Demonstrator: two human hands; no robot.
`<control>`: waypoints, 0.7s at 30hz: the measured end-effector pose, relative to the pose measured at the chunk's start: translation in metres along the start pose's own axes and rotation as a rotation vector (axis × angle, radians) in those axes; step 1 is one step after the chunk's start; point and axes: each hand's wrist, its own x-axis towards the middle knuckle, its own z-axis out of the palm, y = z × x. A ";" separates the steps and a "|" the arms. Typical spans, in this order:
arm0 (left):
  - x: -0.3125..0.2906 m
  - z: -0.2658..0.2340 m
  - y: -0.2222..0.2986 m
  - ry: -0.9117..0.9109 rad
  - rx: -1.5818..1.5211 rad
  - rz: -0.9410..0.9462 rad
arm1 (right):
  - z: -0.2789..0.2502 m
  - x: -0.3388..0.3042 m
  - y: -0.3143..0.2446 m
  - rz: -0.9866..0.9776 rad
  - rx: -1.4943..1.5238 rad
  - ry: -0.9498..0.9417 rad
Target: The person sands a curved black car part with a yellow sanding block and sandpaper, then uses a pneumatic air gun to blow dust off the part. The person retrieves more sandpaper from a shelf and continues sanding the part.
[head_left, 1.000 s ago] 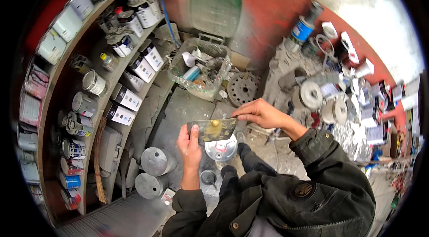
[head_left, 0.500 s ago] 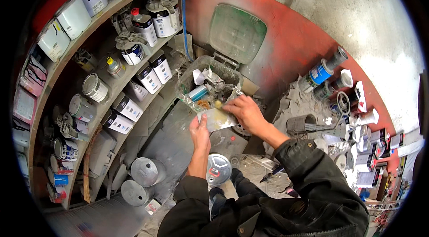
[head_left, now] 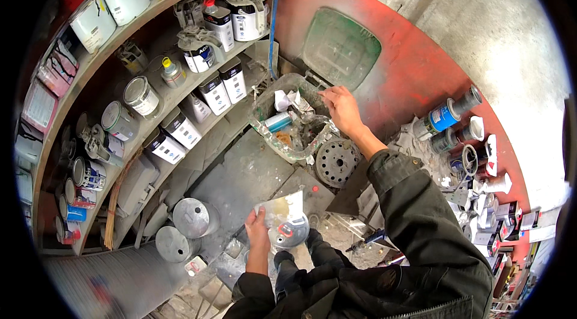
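My left hand [head_left: 258, 236] grips the lower left edge of a thin, pale, flat plate [head_left: 280, 208] with a faint yellowish smear. Beneath the plate, a round metal can [head_left: 292, 233] stands on the floor, partly covered by it. My right hand [head_left: 345, 112] is raised at the right rim of an open waste bin [head_left: 262, 113], fingers curled and drawn together. Whatever is between them, if anything, is too small to make out. Inside the bin lie crumpled paper [head_left: 296, 100] and a blue spray can [head_left: 278, 122]. The bin's green lid [head_left: 341, 47] leans back against the red wall.
Curved shelves [head_left: 174, 101] with paint cans and tins run along the left. A perforated metal disc [head_left: 338, 162] sits beside the bin. Two metal drums [head_left: 191, 218] stand at lower left. More cans [head_left: 443, 116] crowd the right side, and a blue hose [head_left: 275, 18] hangs behind the bin.
My right hand has left the plate and moved up and right to the bin's rim; the yellowish lump at its fingers no longer shows. My left hand has lowered the plate toward me.
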 end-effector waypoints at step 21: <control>-0.160 -0.046 0.080 -0.322 -0.260 0.133 | -0.115 -0.202 -0.212 0.493 0.755 -0.595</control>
